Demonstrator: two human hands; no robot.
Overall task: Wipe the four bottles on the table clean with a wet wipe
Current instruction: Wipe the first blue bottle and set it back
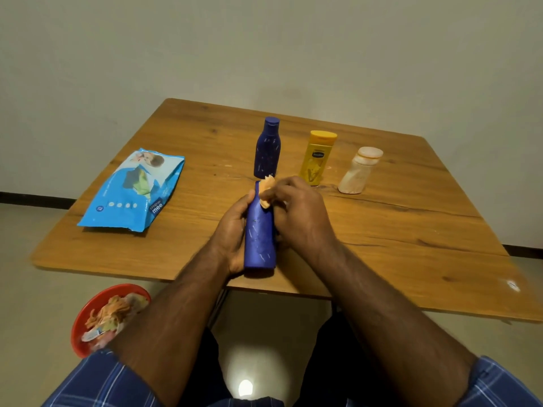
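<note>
My left hand grips a blue bottle, tilted away from me over the near part of the wooden table. My right hand presses a crumpled, orange-stained wet wipe against the bottle's upper part. Behind them stand three more bottles in a row: a dark blue bottle, a yellow bottle and a white bottle with orange smears, leaning slightly.
A blue pack of wet wipes lies flat on the table's left side. On the floor at the lower left stands a red bin holding used wipes. A pale wall rises behind the table.
</note>
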